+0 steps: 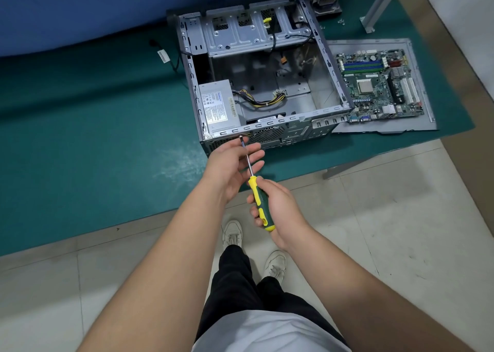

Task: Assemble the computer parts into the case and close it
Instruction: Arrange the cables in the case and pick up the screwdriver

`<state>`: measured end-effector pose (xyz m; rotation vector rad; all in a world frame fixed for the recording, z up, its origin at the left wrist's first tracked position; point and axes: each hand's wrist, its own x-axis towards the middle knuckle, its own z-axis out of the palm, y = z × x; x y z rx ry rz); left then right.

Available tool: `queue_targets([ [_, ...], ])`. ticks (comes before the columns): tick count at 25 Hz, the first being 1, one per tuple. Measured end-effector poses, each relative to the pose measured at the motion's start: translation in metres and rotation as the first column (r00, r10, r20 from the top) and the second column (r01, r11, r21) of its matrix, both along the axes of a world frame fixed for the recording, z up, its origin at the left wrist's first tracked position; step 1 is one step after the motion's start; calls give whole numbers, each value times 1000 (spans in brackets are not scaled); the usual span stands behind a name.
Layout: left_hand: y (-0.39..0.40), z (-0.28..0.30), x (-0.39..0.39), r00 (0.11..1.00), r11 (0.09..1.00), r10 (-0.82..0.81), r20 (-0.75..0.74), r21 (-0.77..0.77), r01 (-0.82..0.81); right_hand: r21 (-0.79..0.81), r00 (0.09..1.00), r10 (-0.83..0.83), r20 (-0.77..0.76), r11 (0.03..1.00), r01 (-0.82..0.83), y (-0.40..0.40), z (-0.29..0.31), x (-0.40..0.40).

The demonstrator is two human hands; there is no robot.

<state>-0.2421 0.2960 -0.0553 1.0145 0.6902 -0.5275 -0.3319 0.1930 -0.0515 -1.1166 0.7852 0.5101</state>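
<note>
At frame centre the right hand [278, 207] grips the screwdriver [260, 207] by its yellow-green handle, the tip meeting the near rim of the open case [267, 84] on the green worktop [93, 138]. The left hand [230, 164], fingers straight, steadies the shaft. The motherboard [379, 84] lies just right of the case.

Person viewed from above: both forearms [165, 258] bare, no sleeves visible to the lower frame edge. Pale grey-white shirt hem [270, 333] over black trousers [235, 279]. Off-white lace-up sneakers [232, 234] with white laces, lightly scuffed.
</note>
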Motion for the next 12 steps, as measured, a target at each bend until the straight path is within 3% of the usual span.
queue_targets([
  [7, -6, 9, 2, 999, 988, 45, -12, 146, -43, 77, 999, -40, 16, 996, 39, 0, 1, -4],
  [12, -10, 11, -2, 995, 975, 96, 2, 202, -94, -32, 999, 27, 38, 999, -26, 7, -2, -4],
])
